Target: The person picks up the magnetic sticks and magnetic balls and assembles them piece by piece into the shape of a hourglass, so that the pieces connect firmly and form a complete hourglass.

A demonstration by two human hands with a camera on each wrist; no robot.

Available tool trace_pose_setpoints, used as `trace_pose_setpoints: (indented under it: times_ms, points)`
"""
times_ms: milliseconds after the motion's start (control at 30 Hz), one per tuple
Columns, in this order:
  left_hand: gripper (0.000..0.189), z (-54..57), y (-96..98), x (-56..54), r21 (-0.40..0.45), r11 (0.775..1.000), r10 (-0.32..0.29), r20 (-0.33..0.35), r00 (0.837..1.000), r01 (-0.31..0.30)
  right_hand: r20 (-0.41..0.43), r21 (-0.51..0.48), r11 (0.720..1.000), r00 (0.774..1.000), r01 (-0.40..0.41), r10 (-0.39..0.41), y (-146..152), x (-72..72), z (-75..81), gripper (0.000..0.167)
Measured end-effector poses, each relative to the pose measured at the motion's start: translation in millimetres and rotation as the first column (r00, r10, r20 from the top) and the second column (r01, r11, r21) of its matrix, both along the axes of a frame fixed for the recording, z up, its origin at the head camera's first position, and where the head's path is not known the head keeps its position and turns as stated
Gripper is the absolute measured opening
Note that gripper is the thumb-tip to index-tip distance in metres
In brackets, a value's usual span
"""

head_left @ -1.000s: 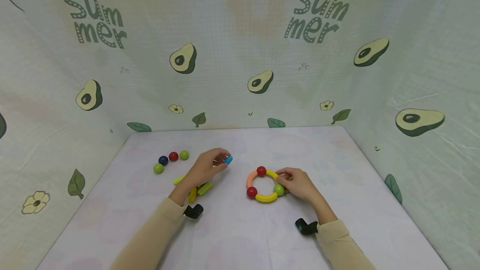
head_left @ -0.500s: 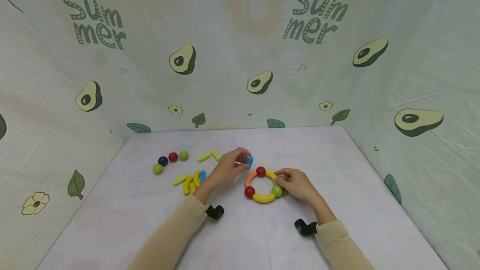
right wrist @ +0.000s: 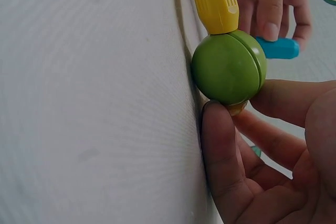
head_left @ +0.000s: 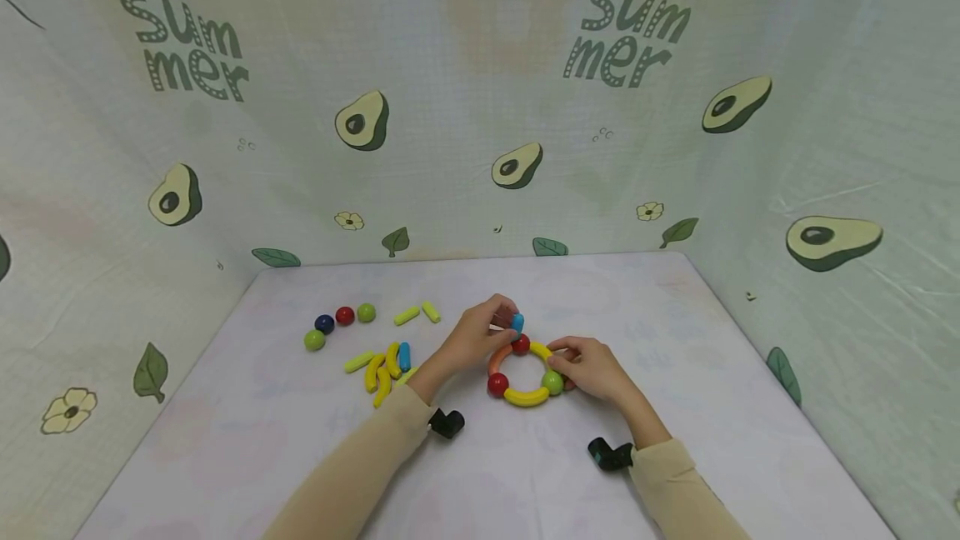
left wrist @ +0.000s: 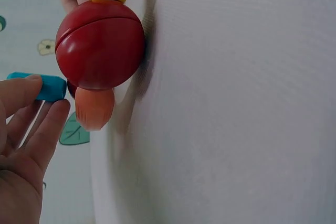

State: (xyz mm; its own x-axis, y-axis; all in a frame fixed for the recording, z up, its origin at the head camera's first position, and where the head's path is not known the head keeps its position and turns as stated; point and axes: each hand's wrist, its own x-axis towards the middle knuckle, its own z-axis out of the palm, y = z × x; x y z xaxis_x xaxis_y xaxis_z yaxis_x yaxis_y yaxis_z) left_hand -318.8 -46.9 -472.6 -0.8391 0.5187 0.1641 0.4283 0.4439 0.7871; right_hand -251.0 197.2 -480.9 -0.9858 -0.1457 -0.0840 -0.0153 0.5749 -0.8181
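**A:** Here we are over the tabletop (head_left: pixel 525 473), and our left hand (head_left: pixel 472 340) has a short blue piece (head_left: pixel 517 322) pinched between thumb and fingertips, just above the top of the ring (head_left: pixel 522 372). From the left wrist view the blue piece sits right beside the near red ball (left wrist: pixel 100 44) and the orange arc (left wrist: pixel 94 107), not yet joined to anything as far as we can tell.

**B:** And our right hand (head_left: pixel 592 369) is steadying the ring from its right side, fingers curled round the green ball (right wrist: pixel 229 66) where a yellow arc (right wrist: pixel 214 1) meets it. That hand grips, it does not just rest.

**A:** So how far along would we judge it? The ring reads as closed: two red balls, one green, an orange arc, yellow arcs between them. That much looks built.

**B:** What seems left is the blue piece finding its place at the top red ball (head_left: pixel 521 345), and then there is the loose stock off to our left: four balls (head_left: pixel 335 326) in a cluster, the pale green sticks (head_left: pixel 417 312), and a pile of yellow arcs (head_left: pixel 382 369) with another blue bit among them.

**A:** Plenty untouched there, well apart from the ring. We would call it partway, with the base shape done and the add-ons barely begun.
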Motion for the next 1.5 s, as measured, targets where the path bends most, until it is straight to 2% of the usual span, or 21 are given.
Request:
trace_pose_setpoints:
  times_ms: [567,1233,1367,1500]
  points:
    - [0.028,1.0,9.3,0.6,0.014,1.000,-0.005,0.029,1.000,0.004,0.005,-0.011,1.000,1.000,-0.015,0.015,0.0,1.2,1.5,0.029]
    - [0.030,-0.3,12.0,-2.6,0.000,1.000,-0.011,0.024,1.000,0.011,0.022,-0.012,1.000,1.000,-0.022,0.022,-1.2,1.2,2.3,0.032]
    - [0.032,0.0,9.4,-0.9,-0.005,1.000,0.001,0.032,0.999,0.000,0.004,-0.014,1.000,1.000,-0.008,0.008,-2.1,0.2,2.6,0.034]
    - [0.034,-1.1,7.0,-0.3,-0.016,1.000,0.005,0.047,0.999,-0.004,-0.069,0.030,1.000,0.998,0.004,-0.002,-3.3,-3.8,5.7,0.034]
